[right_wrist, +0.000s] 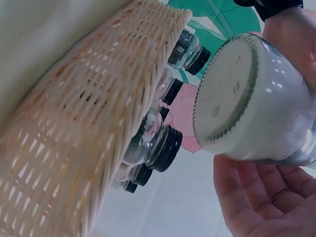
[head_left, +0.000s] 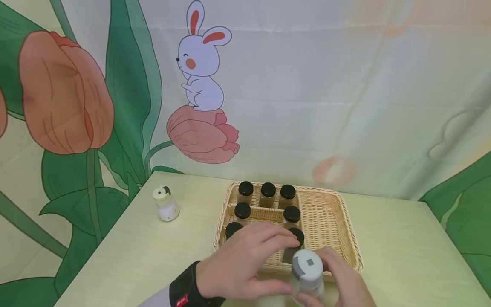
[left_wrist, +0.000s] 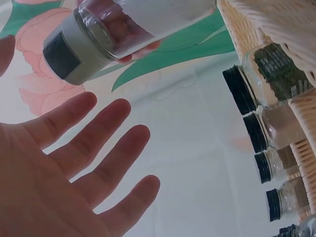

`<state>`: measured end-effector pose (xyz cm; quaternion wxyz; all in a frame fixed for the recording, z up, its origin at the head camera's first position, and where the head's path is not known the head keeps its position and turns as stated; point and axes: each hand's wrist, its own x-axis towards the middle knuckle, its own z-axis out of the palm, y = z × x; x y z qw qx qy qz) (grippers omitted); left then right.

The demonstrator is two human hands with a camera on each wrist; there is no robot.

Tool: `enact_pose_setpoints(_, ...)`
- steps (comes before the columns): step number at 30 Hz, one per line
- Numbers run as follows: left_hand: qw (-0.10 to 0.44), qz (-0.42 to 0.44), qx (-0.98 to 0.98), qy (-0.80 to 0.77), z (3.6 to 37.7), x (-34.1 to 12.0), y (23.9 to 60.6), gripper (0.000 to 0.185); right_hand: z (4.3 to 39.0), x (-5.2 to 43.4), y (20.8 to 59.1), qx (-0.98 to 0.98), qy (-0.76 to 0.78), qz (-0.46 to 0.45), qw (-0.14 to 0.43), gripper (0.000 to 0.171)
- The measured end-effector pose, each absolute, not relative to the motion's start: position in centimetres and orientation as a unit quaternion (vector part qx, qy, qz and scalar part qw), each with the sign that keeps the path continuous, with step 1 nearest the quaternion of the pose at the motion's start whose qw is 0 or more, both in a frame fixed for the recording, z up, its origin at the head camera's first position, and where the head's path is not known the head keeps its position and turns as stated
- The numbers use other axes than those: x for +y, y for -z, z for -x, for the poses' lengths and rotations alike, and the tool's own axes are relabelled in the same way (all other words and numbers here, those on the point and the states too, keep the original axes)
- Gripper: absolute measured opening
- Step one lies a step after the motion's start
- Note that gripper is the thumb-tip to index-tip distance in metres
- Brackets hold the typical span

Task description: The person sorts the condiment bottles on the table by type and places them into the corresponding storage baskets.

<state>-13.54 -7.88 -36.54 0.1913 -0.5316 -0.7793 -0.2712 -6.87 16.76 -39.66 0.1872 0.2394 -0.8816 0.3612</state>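
A pale yellow-green counter (head_left: 402, 243) is carrying everything here. A woven basket (head_left: 337, 221) is sitting directly on it, just beyond the hands (head_left: 245, 266), with its near edge lying partly behind them. A small white-capped jar (head_left: 166, 204) is standing upright on the counter by itself, well off to the left of the hands and beyond them.

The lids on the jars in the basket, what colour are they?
Black lids, seen best in the head view.
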Motion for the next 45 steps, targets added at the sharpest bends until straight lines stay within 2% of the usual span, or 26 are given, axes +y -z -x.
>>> enact_pose_setpoints(9,0.168,0.514,-0.804,0.246,13.7,-8.2,36.6,0.072,7.6,18.1,38.5,-0.889,-0.351,-0.221,0.192,0.068)
enact_pose_setpoints(17,0.152,0.498,-0.823,0.227,13.8,-8.6,36.7,0.075,8.8,20.5,37.7,-0.894,-0.363,-0.164,0.205,0.066)
enact_pose_setpoints(25,0.104,0.509,-0.828,0.209,13.9,-9.1,36.7,0.079,10.9,22.4,38.0,-0.877,-0.366,-0.189,0.245,0.066)
enact_pose_setpoints(31,0.068,0.513,-0.832,0.2,13.7,-9.2,36.5,0.085,12.6,23.5,38.1,-0.881,-0.347,-0.199,0.252,0.065)
enact_pose_setpoints(38,0.067,0.526,-0.83,0.172,13.8,-9.2,36.3,0.09,14.1,24.1,37.8,-0.884,-0.331,-0.212,0.255,0.064)
enact_pose_setpoints(45,0.075,0.53,-0.834,0.132,13.6,-9.2,36.3,0.111,16.1,24.6,38.1,-0.905,-0.302,-0.19,0.232,0.063)
